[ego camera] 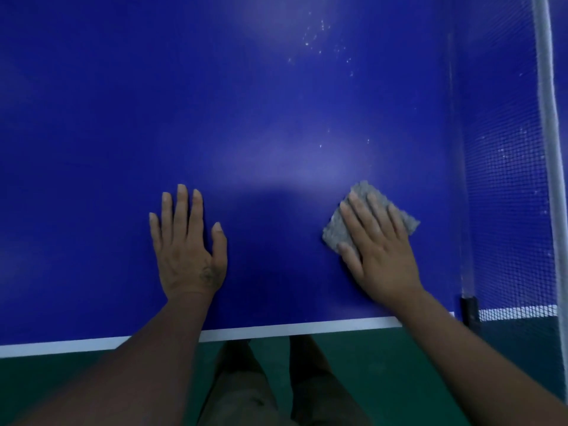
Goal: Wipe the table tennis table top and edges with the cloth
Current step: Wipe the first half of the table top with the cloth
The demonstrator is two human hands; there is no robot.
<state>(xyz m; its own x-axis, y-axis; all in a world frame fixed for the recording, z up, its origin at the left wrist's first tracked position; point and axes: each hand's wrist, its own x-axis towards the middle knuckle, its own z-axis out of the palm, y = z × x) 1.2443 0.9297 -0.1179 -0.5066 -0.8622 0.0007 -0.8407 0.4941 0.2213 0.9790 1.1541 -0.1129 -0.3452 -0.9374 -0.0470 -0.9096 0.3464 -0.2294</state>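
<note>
Cloth (365, 189), grey and rough, lies on the blue desk (246, 103) near the net (507, 179). The right hand (378, 250) presses flat on it with straight fingers. The left hand (187, 244) rests flat on the bare desk top, fingers spread, well apart from the cloth. White specks (322, 35) dot the surface farther ahead. A white edge line (276, 329) crosses under both forearms, with green floor (92, 379) below it.

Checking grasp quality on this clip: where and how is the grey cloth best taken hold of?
Probably the left edge of the cloth, exposed beside the right hand, pinched from above: it lies flat on the table under straight fingers, with the net close on its right.
</note>
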